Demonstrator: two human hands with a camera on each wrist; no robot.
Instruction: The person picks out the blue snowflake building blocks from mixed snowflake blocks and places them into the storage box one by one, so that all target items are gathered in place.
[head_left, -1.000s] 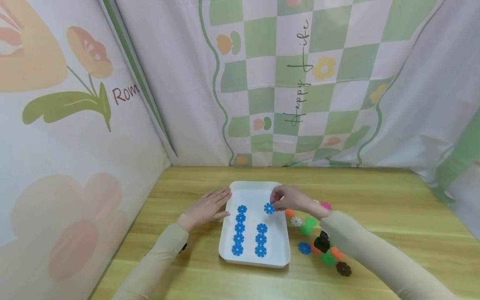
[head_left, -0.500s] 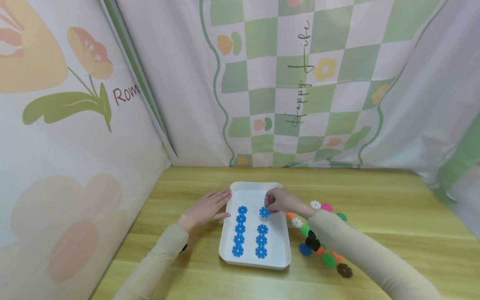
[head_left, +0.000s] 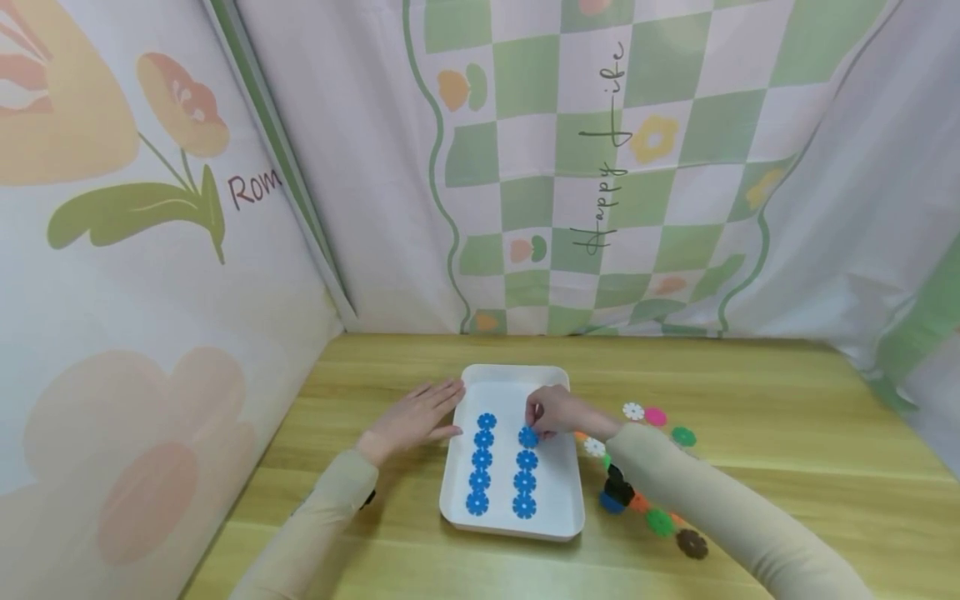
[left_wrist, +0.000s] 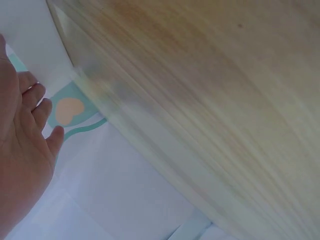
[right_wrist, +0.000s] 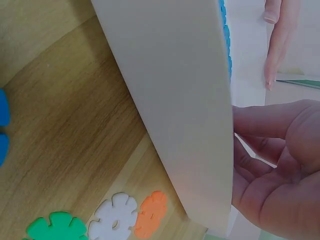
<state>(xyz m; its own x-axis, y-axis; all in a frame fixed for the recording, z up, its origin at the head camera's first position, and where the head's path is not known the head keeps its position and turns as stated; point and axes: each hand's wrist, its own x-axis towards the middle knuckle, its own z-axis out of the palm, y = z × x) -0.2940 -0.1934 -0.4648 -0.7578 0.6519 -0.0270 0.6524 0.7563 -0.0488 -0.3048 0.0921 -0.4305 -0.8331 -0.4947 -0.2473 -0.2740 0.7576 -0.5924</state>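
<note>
A white rectangular tray (head_left: 557,508) holds two columns of blue snowflake discs. The left column (head_left: 482,459) has several discs joined edge to edge. At the top of the right column, my right hand (head_left: 558,411) pinches a blue snowflake disc (head_left: 528,437) close above three others (head_left: 527,459). In the right wrist view the tray wall hides the fingertips of the right hand (right_wrist: 275,165). My left hand (head_left: 408,421) lies with straight fingers against the tray's left rim. The left wrist view shows that hand (left_wrist: 25,135) at its edge, holding nothing.
Loose discs lie on the wooden table (head_left: 360,542) right of the tray: white (head_left: 633,412), pink (head_left: 656,416), green (head_left: 661,522), brown (head_left: 692,543), orange (right_wrist: 151,215) and blue (head_left: 611,502). The right forearm passes over some of them. A printed curtain (head_left: 525,200) hangs behind.
My right hand has moved the blue disc left and toward the near side, down to the top of the right column. My left hand has stayed at the tray's rim.
</note>
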